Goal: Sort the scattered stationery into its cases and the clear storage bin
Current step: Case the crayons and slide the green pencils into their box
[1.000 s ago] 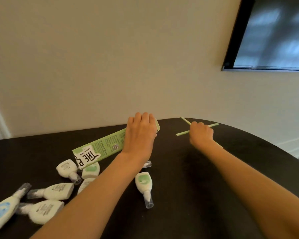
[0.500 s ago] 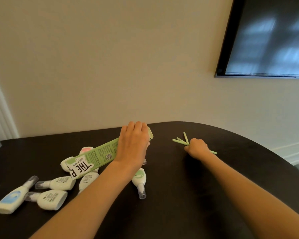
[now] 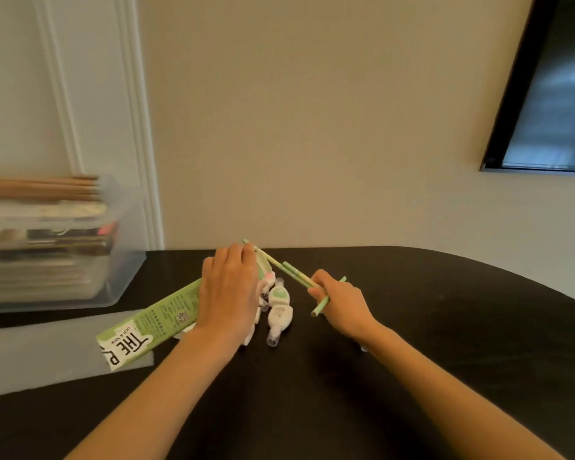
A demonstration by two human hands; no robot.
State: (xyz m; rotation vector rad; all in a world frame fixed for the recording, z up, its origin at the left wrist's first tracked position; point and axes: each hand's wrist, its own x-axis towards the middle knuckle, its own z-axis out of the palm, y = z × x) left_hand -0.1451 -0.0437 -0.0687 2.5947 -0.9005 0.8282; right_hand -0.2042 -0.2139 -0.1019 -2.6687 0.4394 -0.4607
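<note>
Desk: I see a dark desk with both my bare arms reaching over it from the near edge.
Clear sheet: a flat see-through sheet lies near the left edge of the desk.
Green box: a long green pencil box lies slanted by the middle of the desk. Its near end rests on the clear sheet.
Left hand: my fingers are curled over the far end of the green box and hold it.
Correction tapes: small white ones lie in a bunch just right of my left hand, in the middle of the desk.
Right hand: my fingers pinch a few green pencils.
Green pencils: their far tips point at the open end of the box, by my left fingers.
Clear bin: it sits at the far left corner of the desk. It looks blurry, with flat things stacked inside and brown pencils on top.
</note>
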